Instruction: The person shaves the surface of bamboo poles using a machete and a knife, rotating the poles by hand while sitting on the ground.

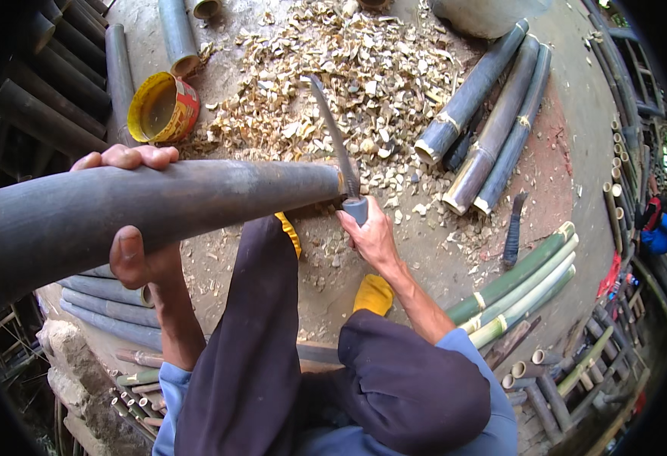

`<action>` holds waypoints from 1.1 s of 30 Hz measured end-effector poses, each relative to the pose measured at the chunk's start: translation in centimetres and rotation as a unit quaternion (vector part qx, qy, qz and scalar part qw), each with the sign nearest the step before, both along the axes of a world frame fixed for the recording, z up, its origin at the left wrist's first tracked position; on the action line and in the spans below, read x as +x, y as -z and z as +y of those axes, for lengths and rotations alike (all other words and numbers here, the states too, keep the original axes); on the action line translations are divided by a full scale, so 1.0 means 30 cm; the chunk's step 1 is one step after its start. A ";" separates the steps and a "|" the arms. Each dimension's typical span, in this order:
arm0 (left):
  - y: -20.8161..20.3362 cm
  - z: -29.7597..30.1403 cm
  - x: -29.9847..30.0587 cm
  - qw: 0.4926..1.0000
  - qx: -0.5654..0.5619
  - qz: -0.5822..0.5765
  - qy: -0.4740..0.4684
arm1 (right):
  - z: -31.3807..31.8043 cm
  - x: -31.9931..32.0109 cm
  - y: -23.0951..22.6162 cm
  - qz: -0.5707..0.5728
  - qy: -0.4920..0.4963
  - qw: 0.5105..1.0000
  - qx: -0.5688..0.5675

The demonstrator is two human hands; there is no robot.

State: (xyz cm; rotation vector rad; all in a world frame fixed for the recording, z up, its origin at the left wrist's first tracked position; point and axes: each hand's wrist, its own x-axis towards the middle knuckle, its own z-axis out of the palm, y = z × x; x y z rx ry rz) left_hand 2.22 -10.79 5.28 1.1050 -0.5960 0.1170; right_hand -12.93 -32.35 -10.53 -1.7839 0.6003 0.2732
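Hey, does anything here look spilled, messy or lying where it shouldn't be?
A thick spread of pale chips covers the ground ahead of the bamboo pole that the left hand holds and the right hand's blade meets. A yellow can lies tipped on its side, and a dark knife lies loose.

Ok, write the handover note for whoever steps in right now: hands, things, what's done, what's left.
Left hand: fingers wrapped around the dark bamboo pole, holding it raised across the knees.
Right hand: closed on the handle of the knife, blade set against the pole's cut end, tip pointing away.
Around: a pile of chips on the ground ahead, a yellow tin to the left, three cut poles to the right, greener poles near the right knee, a second knife lying between them.
Done: plenty of shaving, judging by the chips.
Left: the pole's end is under the blade; how much remains cannot be told.
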 end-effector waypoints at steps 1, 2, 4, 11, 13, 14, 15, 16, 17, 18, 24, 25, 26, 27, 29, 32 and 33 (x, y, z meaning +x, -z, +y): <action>0.004 -0.013 -0.003 1.000 -0.003 0.003 -0.002 | -0.006 -0.022 -0.002 -0.022 0.031 0.999 -0.019; 0.008 -0.023 -0.006 1.000 -0.006 0.006 -0.005 | -0.029 -0.009 0.018 -0.056 0.041 0.996 -0.052; -0.007 -0.011 -0.009 0.997 0.026 0.037 -0.070 | -0.071 0.068 0.087 -0.126 0.061 0.984 -0.109; -0.017 -0.010 -0.026 0.977 -0.020 0.128 -0.170 | -0.152 0.163 0.090 -0.120 -0.038 0.985 -0.117; -0.039 0.009 -0.039 0.975 -0.031 0.128 -0.179 | -0.157 0.113 0.105 -0.105 -0.044 0.985 -0.133; -0.046 0.021 -0.054 0.973 -0.034 0.133 -0.187 | -0.190 0.070 0.092 -0.074 -0.049 0.991 -0.099; -0.054 0.030 -0.064 0.976 -0.036 0.128 -0.171 | -0.219 0.042 0.097 -0.105 -0.040 0.986 -0.119; -0.061 0.026 -0.072 0.977 -0.033 0.128 -0.169 | -0.238 0.023 0.087 -0.136 -0.030 0.980 -0.143; -0.067 0.019 -0.079 0.977 -0.031 0.128 -0.167 | -0.255 0.021 0.063 -0.121 -0.048 0.978 -0.160; -0.068 0.012 -0.087 0.978 -0.029 0.127 -0.164 | -0.251 0.005 0.068 -0.122 -0.037 0.978 -0.163; -0.016 -0.070 -0.107 0.985 0.006 0.117 -0.124 | -0.149 -0.133 0.020 -0.152 0.037 0.975 -0.158; 0.005 -0.084 -0.106 0.988 0.013 0.113 -0.109 | -0.132 -0.164 0.015 -0.130 0.045 0.982 -0.129; 0.015 -0.099 -0.106 0.989 0.013 0.106 -0.105 | -0.123 -0.187 0.007 -0.109 0.044 0.986 -0.122; 0.023 -0.114 -0.107 0.990 0.013 0.100 -0.102 | -0.116 -0.204 -0.003 -0.088 0.044 0.988 -0.116; 0.030 -0.130 -0.110 0.990 0.021 0.097 -0.099 | -0.108 -0.227 -0.029 -0.047 0.056 0.993 -0.095; 0.007 -0.095 -0.104 0.993 0.028 0.077 -0.081 | -0.075 -0.183 -0.139 -0.173 0.085 0.975 -0.110; 0.033 -0.099 -0.100 0.995 0.008 0.081 -0.057 | -0.086 -0.171 -0.178 -0.224 0.093 0.959 -0.147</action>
